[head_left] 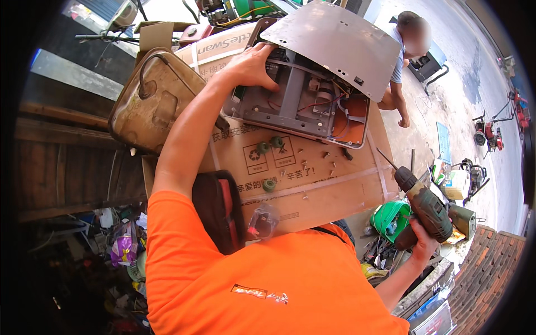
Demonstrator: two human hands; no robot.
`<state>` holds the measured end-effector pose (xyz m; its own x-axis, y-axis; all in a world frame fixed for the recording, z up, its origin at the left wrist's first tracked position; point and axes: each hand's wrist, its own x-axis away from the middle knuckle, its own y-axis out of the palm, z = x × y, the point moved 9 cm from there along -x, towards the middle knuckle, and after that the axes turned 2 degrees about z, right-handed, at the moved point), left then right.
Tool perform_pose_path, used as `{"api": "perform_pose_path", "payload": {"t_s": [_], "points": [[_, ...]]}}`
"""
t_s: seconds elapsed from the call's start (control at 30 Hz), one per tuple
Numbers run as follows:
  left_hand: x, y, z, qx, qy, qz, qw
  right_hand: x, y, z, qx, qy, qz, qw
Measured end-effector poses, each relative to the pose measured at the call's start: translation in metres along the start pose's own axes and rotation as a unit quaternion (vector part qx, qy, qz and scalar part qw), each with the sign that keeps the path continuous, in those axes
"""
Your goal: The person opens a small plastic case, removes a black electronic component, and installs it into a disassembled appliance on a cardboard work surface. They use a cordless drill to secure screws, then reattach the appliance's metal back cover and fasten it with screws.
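Note:
A grey metal machine housing lies on a large cardboard box, its inside exposed with wires, a motor-like part and a crossbar. Its silver cover panel is raised at an angle over the far side. My left hand grips the housing's left edge, thumb inside and fingers partly hidden by the rim. Off to the right, my right hand is wrapped round the handle of a cordless drill, whose long bit points up and left, apart from the housing. Several small screws are scattered on the cardboard near the housing.
The cardboard box also bears green rings, a dark pouch and a clear plastic piece. A brownish tank leans at left. Another person is beyond the cover. A green bucket stands near the drill.

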<state>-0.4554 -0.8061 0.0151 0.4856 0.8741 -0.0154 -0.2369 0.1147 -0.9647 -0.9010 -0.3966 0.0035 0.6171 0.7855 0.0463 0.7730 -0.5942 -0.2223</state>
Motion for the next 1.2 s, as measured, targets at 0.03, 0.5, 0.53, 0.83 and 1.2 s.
{"api": "perform_pose_path", "payload": {"t_s": [0.03,0.5,0.53,0.83,1.2], "points": [[0.001,0.0,0.0,0.003,-0.005,-0.002,1.0,0.0,0.002,-0.001,-0.001,-0.002,0.0,1.0],[0.003,0.005,-0.009,-0.017,-0.005,0.024,1.0,0.0,0.022,-0.002,-0.022,-0.003,-0.013,1.0],[0.003,0.006,-0.009,-0.019,-0.001,0.028,0.999,-0.003,0.015,0.003,-0.008,-0.017,-0.012,1.0],[0.02,0.003,0.004,-0.037,0.045,0.117,0.991,-0.065,0.03,-0.104,0.223,-0.174,-0.107,0.953],[0.028,0.008,-0.005,0.016,0.031,0.132,0.991,-0.1,0.349,-0.255,0.234,-0.267,-0.379,0.854]]}}
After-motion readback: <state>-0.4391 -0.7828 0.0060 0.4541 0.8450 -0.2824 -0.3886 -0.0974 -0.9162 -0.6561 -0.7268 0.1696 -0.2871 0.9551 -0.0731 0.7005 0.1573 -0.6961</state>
